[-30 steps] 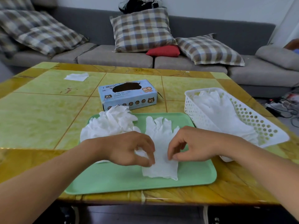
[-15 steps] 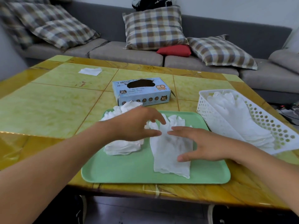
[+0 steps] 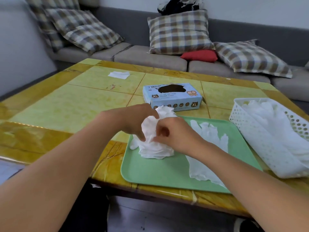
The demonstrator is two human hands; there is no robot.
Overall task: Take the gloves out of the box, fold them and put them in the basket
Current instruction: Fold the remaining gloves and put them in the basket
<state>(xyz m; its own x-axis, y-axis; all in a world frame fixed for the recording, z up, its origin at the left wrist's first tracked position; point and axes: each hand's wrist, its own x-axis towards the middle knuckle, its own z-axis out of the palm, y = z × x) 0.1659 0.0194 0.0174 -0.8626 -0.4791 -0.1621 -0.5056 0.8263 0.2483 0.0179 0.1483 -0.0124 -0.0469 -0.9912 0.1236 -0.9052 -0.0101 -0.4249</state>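
Observation:
A crumpled pile of white gloves (image 3: 154,148) lies on the left part of a green tray (image 3: 160,173). My left hand (image 3: 133,121) and my right hand (image 3: 173,133) both pinch glove material at the top of that pile. A flattened white glove (image 3: 207,153) lies on the tray to the right of the pile, partly under my right forearm. The blue glove box (image 3: 173,96), marked XL, stands behind the tray with its dark opening facing up. A white perforated basket (image 3: 260,136) at the right holds several white gloves (image 3: 274,124).
The tray sits near the front edge of a yellow-green table (image 3: 75,108). A small white sheet (image 3: 119,75) lies at the table's far left. A grey sofa (image 3: 150,56) with checked cushions and a red cushion (image 3: 199,55) stands behind the table.
Both hands left the flattened glove and moved left to the crumpled pile, where they now pinch it. The camera view shifted left.

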